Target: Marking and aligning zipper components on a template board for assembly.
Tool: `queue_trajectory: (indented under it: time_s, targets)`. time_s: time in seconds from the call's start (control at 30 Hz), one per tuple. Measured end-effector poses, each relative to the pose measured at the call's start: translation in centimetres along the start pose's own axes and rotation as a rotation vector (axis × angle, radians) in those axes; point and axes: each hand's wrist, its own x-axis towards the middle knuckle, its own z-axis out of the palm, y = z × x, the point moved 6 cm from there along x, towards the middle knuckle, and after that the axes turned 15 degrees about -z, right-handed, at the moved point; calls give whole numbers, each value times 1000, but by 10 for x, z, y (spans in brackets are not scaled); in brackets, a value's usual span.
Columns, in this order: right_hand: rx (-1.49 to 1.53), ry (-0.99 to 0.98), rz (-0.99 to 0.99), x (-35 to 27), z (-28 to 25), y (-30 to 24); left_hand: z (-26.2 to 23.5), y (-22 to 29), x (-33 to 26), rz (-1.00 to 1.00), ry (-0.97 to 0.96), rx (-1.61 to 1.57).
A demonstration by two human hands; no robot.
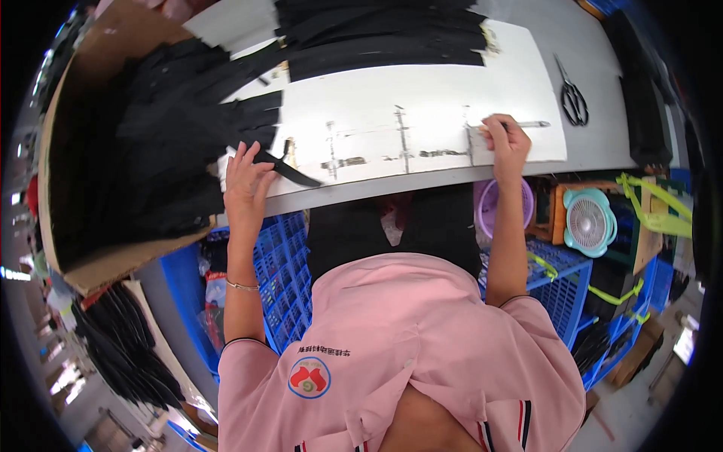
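Note:
My left hand (248, 183) is at the left end of a white board (361, 98), its thumb and fingers on a narrow black fabric strip (297, 175). The strip's free end points right, toward the board's front edge. Closed around a slim pen (535, 124), my right hand (506, 142) rests over the right part of the board, beside dark ruled marks. The pen sticks out to the right of the fingers. Several black strips (384, 38) lie in a stack across the board's far side.
A cardboard box (51, 177) full of black strips stands on the left. Black-handled scissors (574, 102) lie on the grey table (602, 143) at the right. Below the table edge are a purple basket (520, 207), a turquoise fan (590, 222) and blue crates (280, 264).

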Motion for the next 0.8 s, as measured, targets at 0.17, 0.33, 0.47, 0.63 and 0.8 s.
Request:
queue_trajectory:
  time_s: [0.17, 0.33, 0.47, 0.63, 0.8]
  targets:
    - [-15, 81, 0, 0, 3, -10, 18, 47, 17, 71, -36, -121]
    - [74, 200, -46, -1, 4, -30, 68, 130, 24, 155, -266, -197]
    - [-206, 217, -132, -30, 8, -42, 120, 173, 29, 211, -322, -211]
    - [-769, -103, -506, -54, 27, -62, 155, 199, 24, 134, -357, -281]
    - [-891, -267, -538, -55, 17, -48, 141, 185, 27, 135, -231, -246]
